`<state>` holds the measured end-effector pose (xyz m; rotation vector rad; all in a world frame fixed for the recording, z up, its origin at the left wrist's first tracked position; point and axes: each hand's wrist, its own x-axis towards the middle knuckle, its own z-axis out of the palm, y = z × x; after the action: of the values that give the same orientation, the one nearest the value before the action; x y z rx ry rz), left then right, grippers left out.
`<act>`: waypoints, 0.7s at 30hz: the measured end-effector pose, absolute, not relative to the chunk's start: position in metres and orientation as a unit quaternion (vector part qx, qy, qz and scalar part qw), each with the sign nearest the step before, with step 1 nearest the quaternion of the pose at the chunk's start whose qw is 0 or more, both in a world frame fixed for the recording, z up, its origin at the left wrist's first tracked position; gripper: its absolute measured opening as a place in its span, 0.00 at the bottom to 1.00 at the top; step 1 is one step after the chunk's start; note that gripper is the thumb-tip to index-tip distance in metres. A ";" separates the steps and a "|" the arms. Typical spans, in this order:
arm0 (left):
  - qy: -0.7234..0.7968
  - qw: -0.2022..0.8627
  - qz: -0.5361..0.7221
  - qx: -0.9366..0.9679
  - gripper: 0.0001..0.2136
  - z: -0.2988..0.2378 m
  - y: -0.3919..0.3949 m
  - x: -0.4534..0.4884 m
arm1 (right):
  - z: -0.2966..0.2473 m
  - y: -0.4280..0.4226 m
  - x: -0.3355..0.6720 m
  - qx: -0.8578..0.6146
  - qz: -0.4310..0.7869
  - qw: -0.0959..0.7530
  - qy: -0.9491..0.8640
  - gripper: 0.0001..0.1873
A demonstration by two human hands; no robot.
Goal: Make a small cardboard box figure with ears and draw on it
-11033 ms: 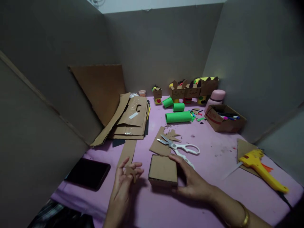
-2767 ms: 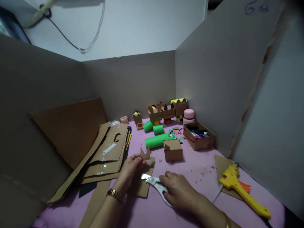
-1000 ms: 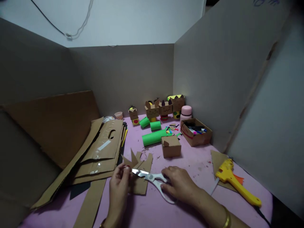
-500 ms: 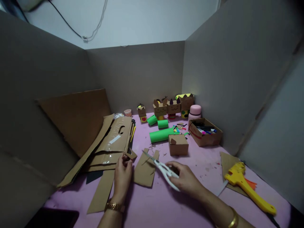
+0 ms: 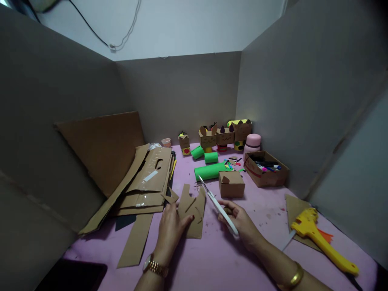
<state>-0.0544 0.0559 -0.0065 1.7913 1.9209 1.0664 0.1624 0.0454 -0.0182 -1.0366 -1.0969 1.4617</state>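
Observation:
In my right hand (image 5: 239,224) is a pair of white-handled scissors (image 5: 222,212), its blades seen nearly edge-on and pointing away to the left. My left hand (image 5: 171,226) grips the left side of a notched piece of brown cardboard (image 5: 195,228), thumb on top; the other fingertips are partly hidden. Short cut strips lie on that piece. Just beyond the left hand, a small cardboard scrap (image 5: 172,196) lies by the stack. The scissors' tips are above the table, near the cardboard's upper right corner and apart from it.
Flattened cardboard (image 5: 151,178) is stacked at left, with a cardboard strip (image 5: 136,242) nearer. Ahead are a green tube (image 5: 209,171), a small cardboard box (image 5: 232,186) and several cardboard figures (image 5: 207,139). At right stand a pen box (image 5: 266,178) and a yellow glue gun (image 5: 321,240).
My left hand has let go of the small scrap and moved right onto the notched cardboard, which has turned slightly. The scissors have rotated and point more away from me.

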 end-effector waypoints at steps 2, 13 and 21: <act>0.666 0.171 0.395 0.609 0.16 -0.005 0.055 -0.055 | -0.019 0.045 0.163 -0.421 0.605 0.505 -0.450 0.28; 0.653 0.080 0.504 0.559 0.17 0.006 0.048 -0.062 | -0.021 0.044 0.154 -0.415 0.530 0.540 -0.505 0.24; 0.552 0.296 0.725 0.287 0.11 0.009 0.064 -0.069 | -0.020 0.045 0.150 -0.413 0.517 0.558 -0.502 0.26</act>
<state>-0.0691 0.0636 0.0094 0.7641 1.4679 1.9274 0.1504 0.0454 -0.0202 -0.9744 -1.1835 1.2188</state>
